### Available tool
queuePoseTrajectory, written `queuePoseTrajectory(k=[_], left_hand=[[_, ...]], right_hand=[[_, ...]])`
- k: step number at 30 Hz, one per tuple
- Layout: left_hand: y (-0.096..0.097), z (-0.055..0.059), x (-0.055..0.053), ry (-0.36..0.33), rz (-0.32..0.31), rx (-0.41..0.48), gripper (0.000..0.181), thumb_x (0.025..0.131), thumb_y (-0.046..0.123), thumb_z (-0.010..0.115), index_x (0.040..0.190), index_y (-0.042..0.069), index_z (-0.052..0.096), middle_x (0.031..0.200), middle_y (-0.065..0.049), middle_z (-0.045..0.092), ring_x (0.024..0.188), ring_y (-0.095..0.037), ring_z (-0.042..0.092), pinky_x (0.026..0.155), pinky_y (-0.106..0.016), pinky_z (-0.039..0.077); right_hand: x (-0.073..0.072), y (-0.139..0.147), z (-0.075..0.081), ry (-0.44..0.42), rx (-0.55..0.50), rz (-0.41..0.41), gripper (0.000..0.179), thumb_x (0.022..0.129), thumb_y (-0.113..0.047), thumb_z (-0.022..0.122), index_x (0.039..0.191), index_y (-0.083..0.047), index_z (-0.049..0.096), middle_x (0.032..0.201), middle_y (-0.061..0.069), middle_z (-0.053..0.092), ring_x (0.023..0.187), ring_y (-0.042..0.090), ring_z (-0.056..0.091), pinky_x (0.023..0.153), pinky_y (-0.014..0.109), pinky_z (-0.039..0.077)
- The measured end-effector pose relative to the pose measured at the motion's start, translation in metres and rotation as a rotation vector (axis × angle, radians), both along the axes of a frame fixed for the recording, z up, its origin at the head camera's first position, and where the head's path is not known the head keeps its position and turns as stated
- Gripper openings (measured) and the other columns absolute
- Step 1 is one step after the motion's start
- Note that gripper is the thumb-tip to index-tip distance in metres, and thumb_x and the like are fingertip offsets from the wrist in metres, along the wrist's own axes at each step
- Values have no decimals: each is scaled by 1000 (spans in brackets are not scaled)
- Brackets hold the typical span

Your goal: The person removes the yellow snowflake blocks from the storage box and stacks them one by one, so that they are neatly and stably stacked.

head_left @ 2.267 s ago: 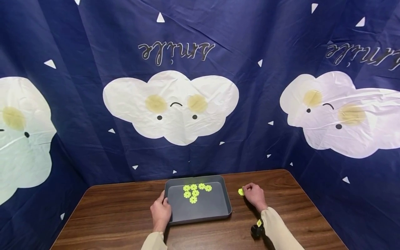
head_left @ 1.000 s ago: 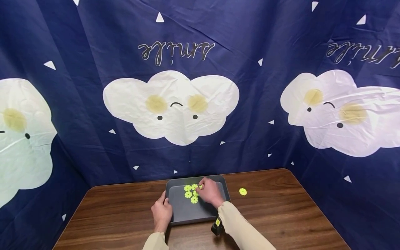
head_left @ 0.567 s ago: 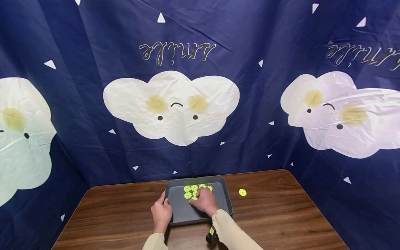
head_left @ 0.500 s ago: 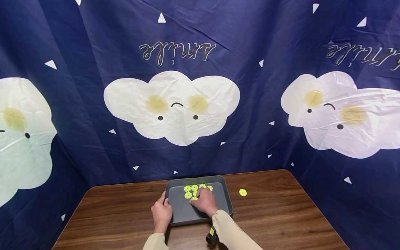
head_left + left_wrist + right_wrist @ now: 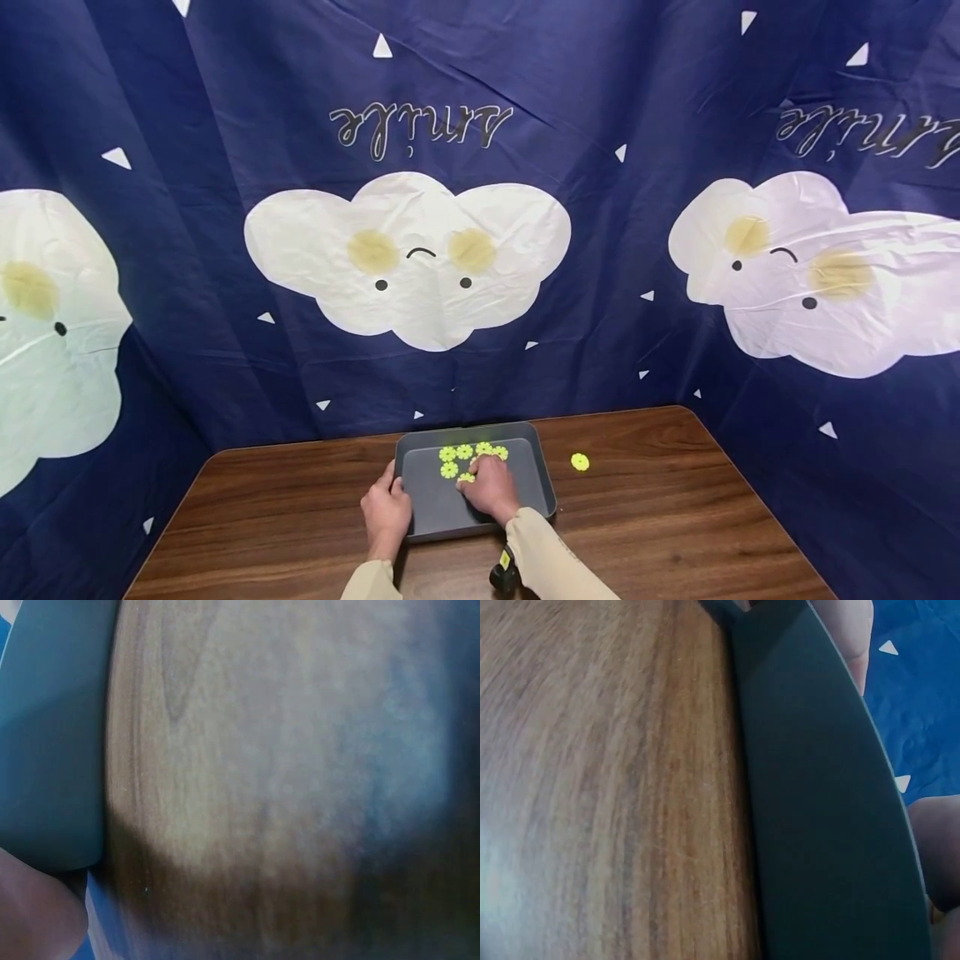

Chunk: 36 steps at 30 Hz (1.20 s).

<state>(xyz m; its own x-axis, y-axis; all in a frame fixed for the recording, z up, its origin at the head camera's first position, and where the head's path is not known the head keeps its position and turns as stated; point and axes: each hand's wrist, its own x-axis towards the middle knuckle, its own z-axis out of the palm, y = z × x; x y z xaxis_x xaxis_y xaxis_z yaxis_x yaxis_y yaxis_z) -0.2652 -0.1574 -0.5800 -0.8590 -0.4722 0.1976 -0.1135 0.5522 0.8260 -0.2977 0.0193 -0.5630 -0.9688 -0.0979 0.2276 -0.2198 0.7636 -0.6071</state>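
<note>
A dark grey rectangular tray (image 5: 431,512) rests on the wooden table. My left hand (image 5: 387,510) grips the tray by its left wall; in the left wrist view a finger (image 5: 37,915) lies against the tray wall (image 5: 52,735). Over the tray floor, my right hand (image 5: 492,487) has curled fingers and pinches at a yellow flower-shaped piece, mostly covered by the hand. Beside the thumb shows another yellow piece (image 5: 467,477). Several more, such as this flower-shaped piece (image 5: 447,453), lie flat near the tray's back. The right wrist view mostly shows the tray's outer wall (image 5: 817,795).
One yellow flower-shaped piece (image 5: 580,462) lies alone on the table (image 5: 675,500), right of the tray. A dark blue curtain (image 5: 600,367) with white clouds hangs behind and at both sides. A black wrist device (image 5: 504,575) hangs at the right sleeve.
My right hand has moved left from the lone piece on the table into the tray. In the last half second, a middle piece has shifted under its fingers. The left hand keeps its grip.
</note>
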Motion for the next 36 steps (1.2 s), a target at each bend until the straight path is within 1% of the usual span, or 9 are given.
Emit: queuePoseTrajectory(k=[4, 8, 17, 20, 23, 26, 30, 33, 36], left_hand=[[0, 1, 1, 13, -1, -14, 39, 97, 1, 55, 135, 1, 63, 129, -28, 64, 117, -51, 61, 99, -62, 48], [1, 3, 3, 29, -3, -18, 39, 96, 0, 55, 135, -1, 62, 128, -29, 65, 116, -51, 62, 98, -62, 49], [0, 4, 4, 26, -2, -12, 40, 97, 0, 54, 136, -3, 61, 129, -30, 64, 118, -50, 62, 99, -62, 49], [0, 2, 3, 23, 1, -12, 40, 97, 0, 55, 136, -2, 61, 130, -29, 64, 118, -50, 62, 99, -62, 48], [-1, 0, 2, 19, 0, -11, 40, 97, 0, 55, 137, -2, 61, 130, -29, 64, 118, -50, 62, 99, -62, 49], [0, -2, 2, 28, 1, -15, 40, 97, 0, 56, 136, -1, 62, 129, -29, 64, 117, -50, 63, 98, -62, 49], [2, -3, 1, 44, 3, -22, 39, 96, -1, 56, 134, -1, 63, 126, -29, 66, 115, -50, 64, 97, -61, 50], [2, -2, 0, 37, 6, -17, 40, 96, -1, 56, 135, -1, 63, 127, -29, 65, 116, -49, 63, 98, -61, 50], [1, -1, 1, 25, 8, -11, 40, 96, -1, 56, 136, -1, 62, 129, -28, 64, 117, -49, 63, 99, -61, 49]], right_hand=[[0, 0, 0, -14, -13, 2, 25, 73, -21, 88, 83, -5, 73, 86, 7, 69, 86, 32, 68, 75, 45, 56], [0, 1, 0, -5, -19, 9, 23, 73, -21, 89, 80, -6, 72, 85, 6, 69, 82, 28, 68, 72, 41, 55], [0, 1, -1, -5, -44, 16, 23, 73, -20, 89, 80, -6, 72, 84, 4, 68, 81, 26, 67, 71, 39, 54], [0, 1, -2, -2, -41, 24, 28, 73, -19, 89, 68, -7, 64, 74, -1, 59, 70, 19, 58, 64, 32, 47], [1, 2, -3, 2, -44, 31, 36, 73, -18, 89, 63, -9, 56, 70, -5, 48, 66, 13, 47, 61, 28, 40], [3, 5, -2, -4, -55, 43, 32, 73, -17, 89, 66, -7, 59, 75, -3, 52, 69, 14, 50, 63, 29, 43], [2, 8, -1, -20, -71, 45, 32, 74, -16, 89, 71, -5, 59, 75, -1, 52, 69, 14, 49, 63, 29, 43], [1, 8, -1, -24, -74, 34, 34, 74, -17, 89, 75, -6, 57, 73, -4, 50, 69, 14, 49, 62, 29, 42], [-1, 9, -1, -29, -84, 30, 32, 75, -17, 89, 82, -7, 59, 74, -3, 56, 71, 16, 55, 65, 31, 47]])
